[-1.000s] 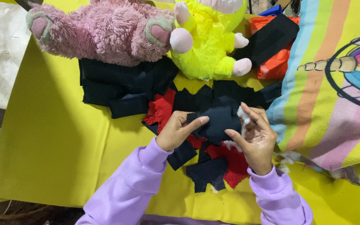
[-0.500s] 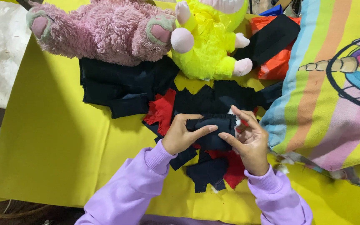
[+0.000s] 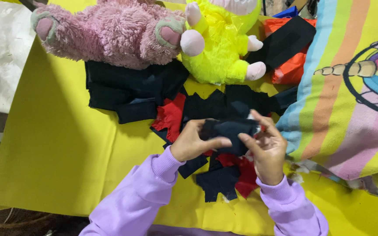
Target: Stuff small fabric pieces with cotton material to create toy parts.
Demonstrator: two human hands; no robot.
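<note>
Dark navy fabric piece is held just above the pile of black and red scraps on the yellow tablecloth. Its long axis runs left to right, spanning both hands equally. Left hand pinches its left end, thumb beneath and fingers curled over. Right hand grips the right end, fingers partly closed. Pink plush toy and yellow plush toy lie beyond, striped blanket at the right.
</note>
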